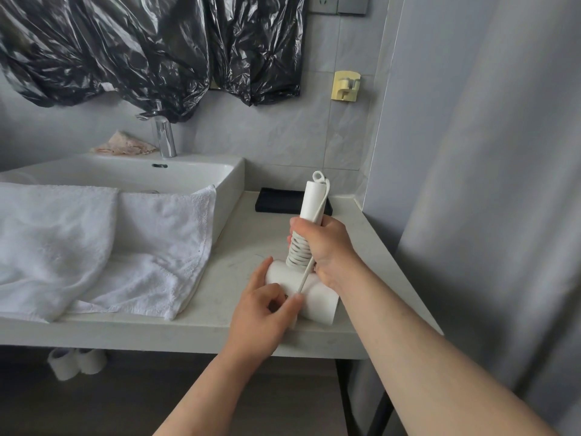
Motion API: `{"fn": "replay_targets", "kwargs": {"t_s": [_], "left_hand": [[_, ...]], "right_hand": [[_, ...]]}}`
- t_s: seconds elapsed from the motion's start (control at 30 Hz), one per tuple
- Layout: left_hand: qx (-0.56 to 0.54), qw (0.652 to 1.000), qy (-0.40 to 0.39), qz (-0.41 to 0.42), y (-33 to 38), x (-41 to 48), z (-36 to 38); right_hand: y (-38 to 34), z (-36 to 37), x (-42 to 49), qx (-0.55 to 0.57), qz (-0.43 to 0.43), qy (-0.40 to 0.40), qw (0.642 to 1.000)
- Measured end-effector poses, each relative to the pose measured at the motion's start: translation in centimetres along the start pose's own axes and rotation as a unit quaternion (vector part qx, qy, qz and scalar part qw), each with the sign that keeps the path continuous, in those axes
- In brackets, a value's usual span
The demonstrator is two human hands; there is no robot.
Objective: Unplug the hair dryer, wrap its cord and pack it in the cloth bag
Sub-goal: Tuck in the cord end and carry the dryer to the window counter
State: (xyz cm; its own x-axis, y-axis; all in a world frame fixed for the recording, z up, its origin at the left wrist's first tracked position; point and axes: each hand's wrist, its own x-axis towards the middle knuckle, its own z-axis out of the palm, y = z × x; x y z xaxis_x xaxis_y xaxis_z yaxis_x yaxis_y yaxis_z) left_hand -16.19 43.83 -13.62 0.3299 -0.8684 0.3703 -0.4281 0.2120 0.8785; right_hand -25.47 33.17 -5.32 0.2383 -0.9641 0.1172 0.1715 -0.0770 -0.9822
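We note the hair dryer (311, 199) standing on the counter (220, 328), barrel down, handle's long axis upright. Right hand (327, 247) wraps the handle over the coiled cord (297, 251), grip clamped. Left hand (264, 309), lower and nearer us, pinches the taut free strand beside the barrel; the last winding likely falls to it.

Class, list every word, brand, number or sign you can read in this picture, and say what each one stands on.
No text can be read.
The hair dryer, its cord, the black box on the counter and the wall socket show no legible words, brands, numbers or signs.
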Motion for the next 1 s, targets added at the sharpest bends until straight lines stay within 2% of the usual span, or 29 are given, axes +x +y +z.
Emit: {"fn": "replay_targets", "kwargs": {"t_s": [0.07,0.17,0.2,0.27,0.33,0.4,0.53,0.6,0.73,0.83,1.0], "left_hand": [[-0.137,0.989,0.016,-0.047,1.0,-0.5,-0.7],[-0.288,0.941,0.112,-0.136,2.3,-0.6,-1.6],[-0.331,0.92,0.114,-0.174,2.9,-0.6,-1.8],[-0.395,0.885,0.064,-0.239,4.3,-0.9,-2.0],[-0.418,0.871,-0.007,-0.259,6.2,-1.7,-2.3],[-0.399,0.885,-0.052,-0.234,7.3,-2.5,-2.3],[-0.363,0.903,-0.069,-0.218,8.6,-3.5,-2.1],[-0.382,0.892,-0.053,-0.237,9.4,-4.1,-2.1],[-0.474,0.833,-0.061,-0.28,10.5,-5.0,-2.7],[-0.491,0.82,-0.077,-0.283,11.5,-5.4,-2.6],[-0.511,0.802,-0.098,-0.292,11.9,-5.5,-2.4]], "right_hand": [[-0.4,-0.3,-0.6,0.068,0.022,-0.003,0.997],[-1.2,-0.9,-1.4,0.205,0.041,-0.004,0.978],[-1.5,-1.0,-1.8,0.235,0.041,-0.008,0.971],[-2.0,-1.0,-2.6,0.276,0.033,-0.02,0.96],[-2.7,-0.9,-3.4,0.317,0.028,-0.025,0.948],[-3.4,-1.1,-3.9,0.34,0.023,-0.021,0.94],[-4.6,-1.7,-5.3,0.32,0.021,-0.045,0.946],[-5.2,-2.6,-6.1,0.294,0.016,-0.108,0.949],[-6.4,-4.9,-7.2,0.25,-0.012,-0.279,0.927],[-6.8,-5.8,-7.4,0.244,-0.034,-0.317,0.916],[-6.6,-6.1,-8.3,0.304,-0.033,-0.323,0.896]]}}
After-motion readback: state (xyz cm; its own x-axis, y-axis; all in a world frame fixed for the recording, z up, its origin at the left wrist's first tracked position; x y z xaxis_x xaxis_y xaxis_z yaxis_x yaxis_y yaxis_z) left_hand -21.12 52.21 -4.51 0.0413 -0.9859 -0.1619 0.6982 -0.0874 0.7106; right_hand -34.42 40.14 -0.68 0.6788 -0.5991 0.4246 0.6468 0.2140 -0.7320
